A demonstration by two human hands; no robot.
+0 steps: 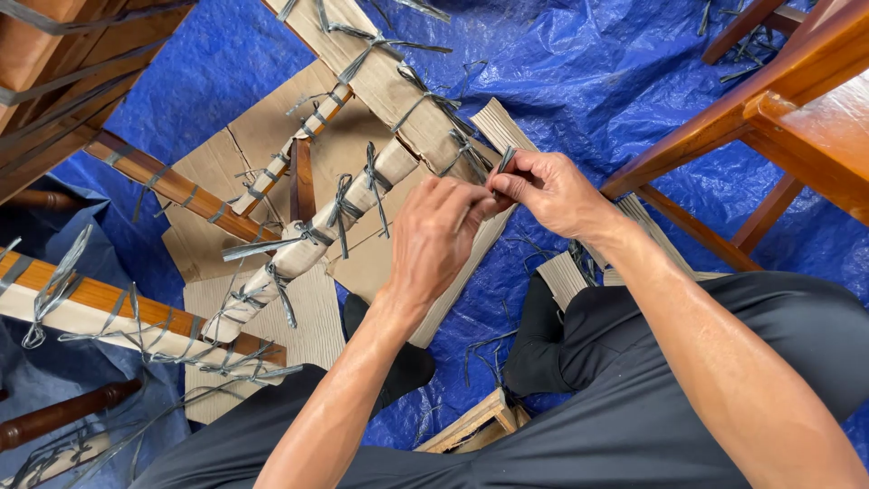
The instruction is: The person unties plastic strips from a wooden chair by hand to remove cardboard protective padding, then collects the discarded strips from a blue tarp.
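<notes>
1. A blue tarp (579, 63) covers the floor under everything.
2. A wooden chair frame (769, 100) stands at the upper right, bare and reddish-brown, well apart from the hands.
3. In the middle lies a furniture piece wrapped in brown cardboard (380, 91), with flat cardboard sheets (217, 172) under it.
4. A wrapped leg (312, 240) of this piece runs down to the left, just beside the left hand. Grey plastic straps are knotted around it in several places.
5. The left hand (434, 237) is at the centre, its fingers bent and pressed together at the tips, touching the right hand.
6. The right hand (548, 190) meets it from the right. Thumb and forefinger pinch the grey strap end (505, 160), which sticks up just above the fingers, at the edge of the wrapped piece.
7. Whether the left fingers also hold this strap, I cannot tell; they are hidden behind the knuckles.
</notes>
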